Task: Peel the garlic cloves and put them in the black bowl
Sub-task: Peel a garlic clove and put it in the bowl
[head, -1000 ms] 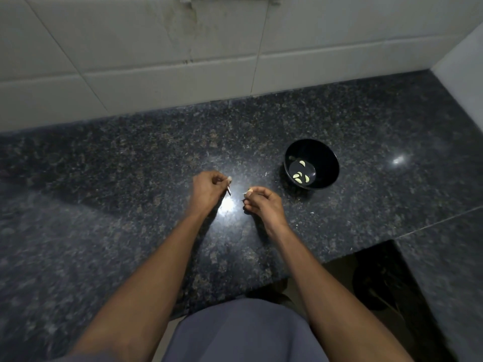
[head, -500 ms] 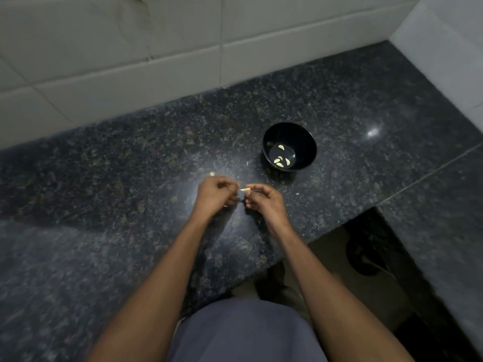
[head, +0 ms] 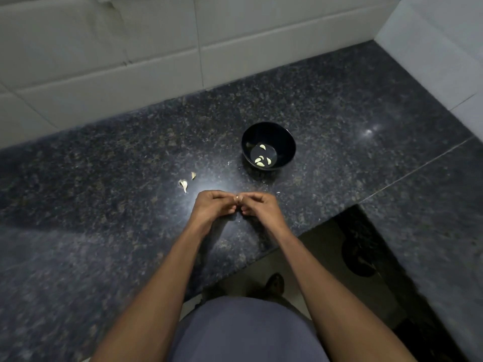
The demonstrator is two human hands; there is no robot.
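Both hands meet above the near part of the dark speckled worktop (head: pixel 104 205). The left hand (head: pixel 211 209) and right hand (head: pixel 261 210) have curled fingers (head: pixel 222 195) that pinch one small pale garlic clove (head: pixel 237 198) between their tips; most of the clove is hidden. Just beyond and to the left of the fingers, two scraps of garlic peel (head: pixel 183 184) lie on the worktop. Farther beyond and slightly right of the fingers stands the black bowl (head: pixel 286 142), holding about four peeled cloves (head: pixel 262 160). A white tiled wall (head: pixel 156 61) rises behind the worktop.
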